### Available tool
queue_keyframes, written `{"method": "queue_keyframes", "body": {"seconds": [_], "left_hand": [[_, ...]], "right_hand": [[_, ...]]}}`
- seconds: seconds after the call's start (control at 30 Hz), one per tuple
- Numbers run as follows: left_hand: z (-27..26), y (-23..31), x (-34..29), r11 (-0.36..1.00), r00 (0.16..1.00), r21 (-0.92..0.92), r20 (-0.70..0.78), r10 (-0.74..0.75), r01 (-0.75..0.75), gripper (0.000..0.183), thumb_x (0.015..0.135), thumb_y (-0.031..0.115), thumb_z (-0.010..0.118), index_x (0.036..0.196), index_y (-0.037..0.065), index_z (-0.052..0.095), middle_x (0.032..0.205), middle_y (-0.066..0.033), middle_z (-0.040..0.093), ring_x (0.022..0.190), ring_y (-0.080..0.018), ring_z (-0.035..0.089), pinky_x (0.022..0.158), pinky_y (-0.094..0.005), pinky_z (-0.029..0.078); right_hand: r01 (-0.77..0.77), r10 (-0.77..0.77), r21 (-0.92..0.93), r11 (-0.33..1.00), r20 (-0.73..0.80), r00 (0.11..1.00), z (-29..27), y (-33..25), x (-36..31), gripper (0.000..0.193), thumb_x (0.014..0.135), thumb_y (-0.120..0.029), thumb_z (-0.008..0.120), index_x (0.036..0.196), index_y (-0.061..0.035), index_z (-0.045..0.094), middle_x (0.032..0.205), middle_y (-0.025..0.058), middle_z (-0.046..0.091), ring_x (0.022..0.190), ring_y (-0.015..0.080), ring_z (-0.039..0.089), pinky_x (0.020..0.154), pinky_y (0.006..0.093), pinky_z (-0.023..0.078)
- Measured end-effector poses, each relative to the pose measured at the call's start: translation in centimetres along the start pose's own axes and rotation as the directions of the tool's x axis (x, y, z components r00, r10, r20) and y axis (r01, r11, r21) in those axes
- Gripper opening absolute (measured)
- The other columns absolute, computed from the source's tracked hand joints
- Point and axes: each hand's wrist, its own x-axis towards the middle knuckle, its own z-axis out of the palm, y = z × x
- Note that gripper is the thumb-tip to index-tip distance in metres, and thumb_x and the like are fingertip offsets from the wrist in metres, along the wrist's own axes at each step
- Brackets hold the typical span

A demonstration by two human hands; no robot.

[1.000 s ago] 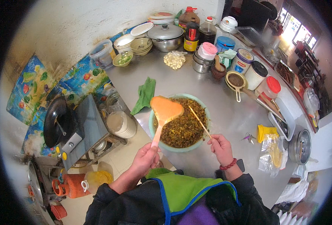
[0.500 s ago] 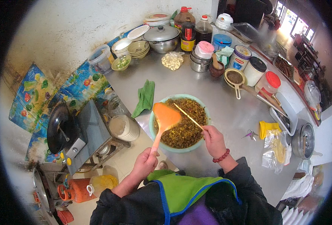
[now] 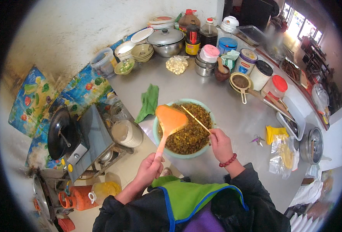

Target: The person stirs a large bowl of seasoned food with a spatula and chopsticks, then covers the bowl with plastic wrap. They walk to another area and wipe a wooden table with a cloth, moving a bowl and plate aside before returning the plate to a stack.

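A pale green basin [image 3: 156, 133] full of chopped brownish-green food [image 3: 186, 142] stands near the front edge of the steel table. My left hand [image 3: 150, 167] is closed round the handle of an orange spatula [image 3: 172, 120], whose broad blade is over the left part of the basin. In my right hand [image 3: 220, 145] is a pair of light-coloured chopsticks [image 3: 195, 119], pinched at one end and slanting up and left over the food. Whether their tips touch the food I cannot tell. A green cloth [image 3: 148, 103] lies beside the basin's left rim.
Along the back stand a lidded pot [image 3: 166, 41], stacked bowls [image 3: 142, 52], sauce bottles and a bag of peeled garlic [image 3: 176, 65]. Strainers [image 3: 241, 82] and jars line the right side, with keys [image 3: 257, 139] nearer. Left of the table are a wok [image 3: 60, 133] and an orange gas cylinder [image 3: 80, 196].
The chopsticks' far ends have shifted slightly right and up, and the spatula blade has shifted a little. Both hands keep their grips in nearly the same places.
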Motion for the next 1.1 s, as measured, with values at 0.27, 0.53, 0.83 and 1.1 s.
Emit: {"method": "queue_keyframes", "body": {"seconds": [0.27, 0.53, 0.83, 1.1], "left_hand": [[0.5, 0.0, 0.1, 1.000, 0.998, -0.029, 0.060, -0.010, 0.012, 0.026, 0.098, 0.027, 0.041, 0.088, 0.006, 0.051, 0.051, 0.0006, 0.042, 0.038, -0.0072, 0.034, 0.037, -0.0227, 0.026], [0.5, 0.2, -0.3, 1.000, 0.996, 0.028, 0.093, 0.000, -0.003, 0.026, 0.098, 0.029, 0.042, 0.087, 0.006, 0.051, 0.050, 0.0005, 0.042, 0.038, -0.0077, 0.033, 0.037, -0.0234, 0.026], [0.5, 0.3, 0.6, 0.957, 0.995, -0.273, 0.005, -0.102, 0.100, 0.022, 0.097, 0.027, 0.044, 0.089, 0.008, 0.051, 0.053, 0.0005, 0.040, 0.039, -0.0082, 0.030, 0.036, -0.0232, 0.024], [0.3, 0.1, 0.3, 0.970, 0.997, -0.234, 0.056, -0.061, 0.072, 0.024, 0.098, 0.027, 0.043, 0.088, 0.007, 0.052, 0.052, -0.0005, 0.042, 0.038, -0.0081, 0.031, 0.035, -0.0229, 0.024]], "right_hand": [[0.318, -0.311, -0.057, 0.946, 0.113, 0.944, 0.3, -3.0, -0.9, 0.016, 0.084, -0.002, 0.058, 0.100, -0.0012, 0.057, 0.084, 0.0151, 0.058, 0.074, 0.0317, 0.061, 0.062, 0.0354, 0.049], [0.208, -0.215, -0.123, 0.970, -0.043, 0.976, -0.3, -1.0, 1.3, 0.014, 0.086, -0.003, 0.055, 0.099, -0.0023, 0.057, 0.085, 0.0152, 0.058, 0.075, 0.0331, 0.060, 0.063, 0.0375, 0.049], [0.327, -0.327, -0.082, 0.941, 0.022, 0.945, 0.9, -2.3, -1.8, 0.016, 0.084, -0.004, 0.055, 0.100, -0.0039, 0.057, 0.082, 0.0126, 0.057, 0.071, 0.0301, 0.060, 0.058, 0.0371, 0.050], [0.197, -0.209, -0.178, 0.964, -0.054, 0.976, 0.0, 0.5, -0.9, 0.014, 0.085, -0.003, 0.055, 0.099, -0.0028, 0.056, 0.084, 0.0152, 0.057, 0.073, 0.0326, 0.060, 0.060, 0.0373, 0.049]]}}
